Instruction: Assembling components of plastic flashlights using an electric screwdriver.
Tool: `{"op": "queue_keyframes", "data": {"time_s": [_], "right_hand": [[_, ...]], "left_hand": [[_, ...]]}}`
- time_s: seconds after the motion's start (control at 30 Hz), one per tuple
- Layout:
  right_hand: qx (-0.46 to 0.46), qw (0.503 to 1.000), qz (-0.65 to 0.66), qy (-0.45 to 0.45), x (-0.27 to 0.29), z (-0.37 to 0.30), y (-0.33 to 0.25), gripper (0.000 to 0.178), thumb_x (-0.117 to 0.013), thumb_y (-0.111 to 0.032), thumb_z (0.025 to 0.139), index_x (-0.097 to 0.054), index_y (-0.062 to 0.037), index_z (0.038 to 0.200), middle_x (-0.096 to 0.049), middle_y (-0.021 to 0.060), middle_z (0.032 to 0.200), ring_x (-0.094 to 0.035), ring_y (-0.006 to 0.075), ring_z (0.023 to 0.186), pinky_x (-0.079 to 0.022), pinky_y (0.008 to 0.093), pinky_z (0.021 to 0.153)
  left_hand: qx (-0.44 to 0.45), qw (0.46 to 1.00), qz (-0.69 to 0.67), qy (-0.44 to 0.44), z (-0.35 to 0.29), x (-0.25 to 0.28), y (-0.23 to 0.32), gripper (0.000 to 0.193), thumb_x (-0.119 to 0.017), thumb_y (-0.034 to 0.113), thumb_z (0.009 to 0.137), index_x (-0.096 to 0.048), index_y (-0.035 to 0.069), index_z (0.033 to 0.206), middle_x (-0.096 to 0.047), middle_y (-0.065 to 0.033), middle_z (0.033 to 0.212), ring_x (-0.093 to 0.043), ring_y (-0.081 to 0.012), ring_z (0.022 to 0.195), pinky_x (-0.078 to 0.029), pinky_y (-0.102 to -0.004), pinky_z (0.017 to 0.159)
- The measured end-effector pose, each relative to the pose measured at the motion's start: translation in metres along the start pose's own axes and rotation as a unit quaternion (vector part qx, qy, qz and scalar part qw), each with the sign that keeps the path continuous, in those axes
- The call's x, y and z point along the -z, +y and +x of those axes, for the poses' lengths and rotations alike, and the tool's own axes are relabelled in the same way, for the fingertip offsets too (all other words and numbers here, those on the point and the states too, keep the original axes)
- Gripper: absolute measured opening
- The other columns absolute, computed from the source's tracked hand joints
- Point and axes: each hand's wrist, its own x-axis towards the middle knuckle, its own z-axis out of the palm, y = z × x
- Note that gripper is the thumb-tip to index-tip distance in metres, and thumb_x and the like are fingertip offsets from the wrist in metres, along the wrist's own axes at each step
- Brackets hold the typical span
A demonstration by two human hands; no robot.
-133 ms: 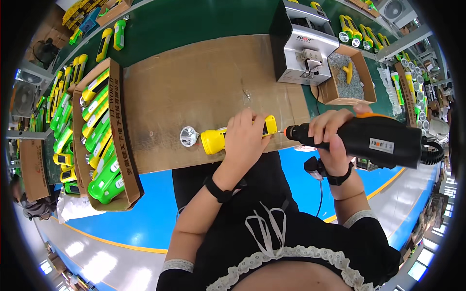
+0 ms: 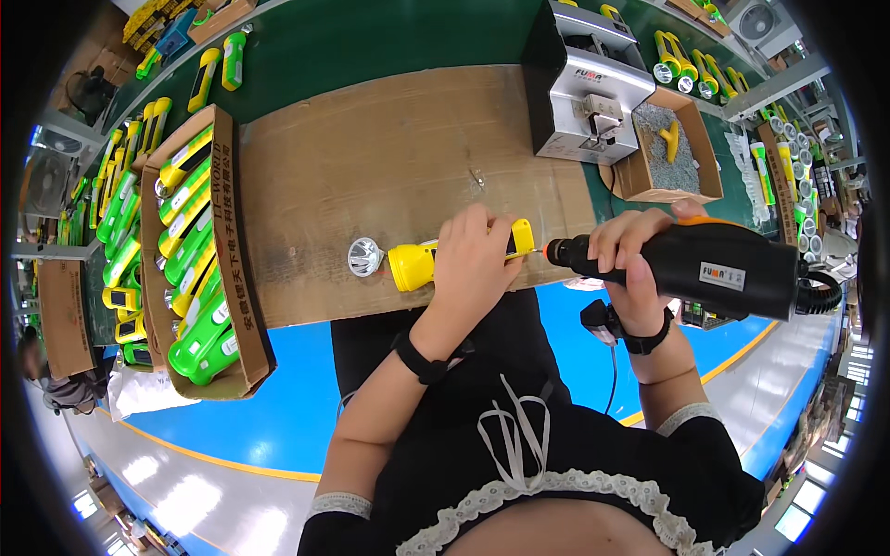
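Lying on its side on the cardboard sheet (image 2: 352, 139) is a yellow flashlight body (image 2: 410, 267). My left hand (image 2: 471, 252) is wrapped over it and hides its middle. My right hand (image 2: 634, 248) grips a black electric screwdriver (image 2: 718, 269), held level and pointing left. Its thin bit meets, or nearly meets, the right end of the flashlight; I cannot tell whether it touches. At the flashlight's left end lies a silver reflector head (image 2: 364, 257), close to the body's wide mouth.
To the left, a cardboard box (image 2: 243, 278) holds several green and yellow flashlights. A silver-and-black machine (image 2: 593, 93) stands at the back right. Beside it, an open box (image 2: 681, 190) contains small screws and a yellow T-shaped piece (image 2: 669, 139). More flashlights (image 2: 680, 63) line the far bench.
The view has shifted slightly. The screwdriver's bit now shows closer to the flashlight's right end; both hands keep their grips.
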Motion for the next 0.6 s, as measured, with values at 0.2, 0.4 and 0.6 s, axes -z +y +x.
{"op": "queue_keyframes", "data": {"time_s": [0.2,0.4,0.6], "right_hand": [[-0.008,1.0,0.023,-0.009,-0.002,-0.003,0.016,0.054,-0.057,-0.001,0.081,-0.024,-0.0088,0.123,-0.051,0.0065,0.074,-0.054,0.0173,0.067,-0.049,0.0335,0.069],[0.011,0.998,-0.027,-0.046,-0.009,-0.003,0.034,0.052,-0.057,0.002,0.08,-0.025,-0.0085,0.12,-0.051,0.0068,0.071,-0.054,0.0163,0.063,-0.048,0.0291,0.063],[-0.009,0.997,-0.063,-0.038,-0.012,-0.006,0.038,0.053,-0.056,0.002,0.081,-0.024,-0.0084,0.122,-0.052,0.0067,0.072,-0.054,0.0159,0.063,-0.047,0.0292,0.062]], "left_hand": [[0.006,1.0,-0.012,-0.008,0.002,0.002,-0.001,0.044,-0.078,0.019,0.057,-0.065,0.01,0.097,-0.049,-0.0066,0.086,-0.052,-0.0249,0.083,-0.041,-0.0366,0.073],[0.008,0.999,-0.031,-0.019,0.004,0.004,-0.005,0.046,-0.08,0.021,0.056,-0.065,0.011,0.098,-0.049,-0.0065,0.086,-0.051,-0.0254,0.083,-0.041,-0.0367,0.073],[0.023,0.999,-0.012,-0.035,0.007,0.007,0.002,0.047,-0.081,0.025,0.055,-0.065,0.015,0.099,-0.047,-0.0056,0.084,-0.051,-0.0237,0.083,-0.04,-0.036,0.07]]}}
